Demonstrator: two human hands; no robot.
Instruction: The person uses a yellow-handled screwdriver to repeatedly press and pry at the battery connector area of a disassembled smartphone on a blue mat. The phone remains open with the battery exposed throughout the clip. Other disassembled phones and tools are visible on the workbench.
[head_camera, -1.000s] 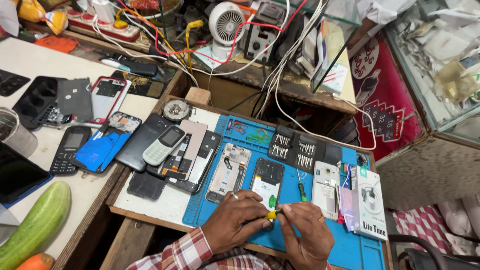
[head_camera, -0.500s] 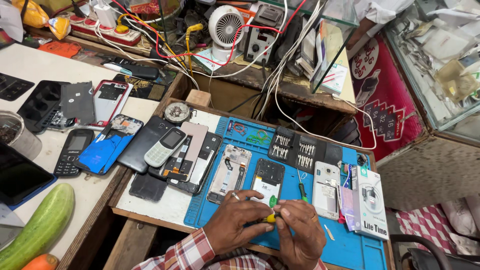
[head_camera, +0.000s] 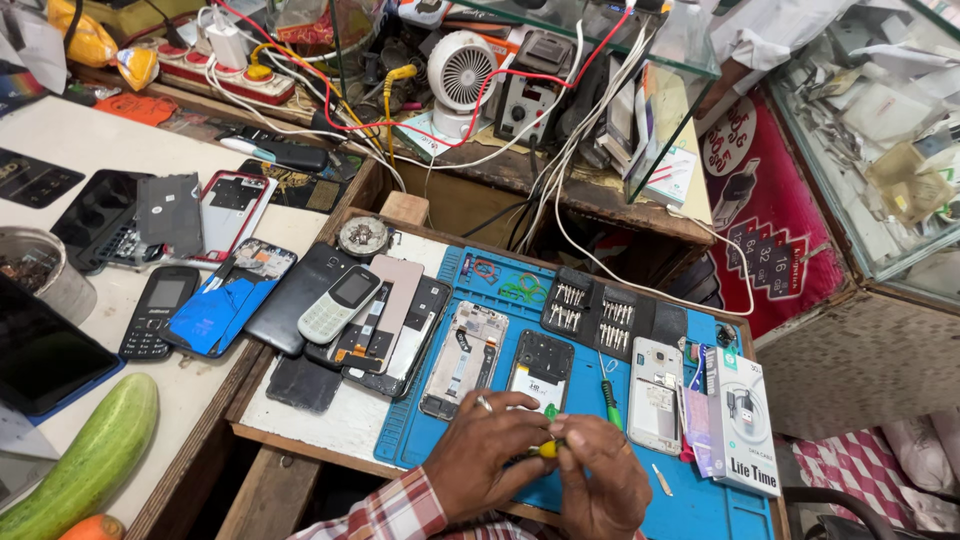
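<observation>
Head view. The left hand (head_camera: 488, 462) and the right hand (head_camera: 603, 480) were brought together over the near edge of the blue work mat (head_camera: 700, 505), both pinched on a small yellow-handled tool (head_camera: 547, 449) held between them; its tip was hidden by the fingers. Just beyond the hands, an opened phone with a dark back (head_camera: 540, 373) was laid on the mat, flanked by a bare phone frame (head_camera: 464, 358) on one side and a white opened phone (head_camera: 656, 394) on the other. A green-handled screwdriver (head_camera: 609, 401) was placed between the dark and white phones. Two racks of screwdriver bits (head_camera: 589, 310) were set further back, and a white retail box (head_camera: 740, 420) was seen at the mat's far side. A pile of handsets (head_camera: 345, 305) was stacked beside the mat. A cucumber (head_camera: 90, 460) was seen on the neighbouring table, well apart.
</observation>
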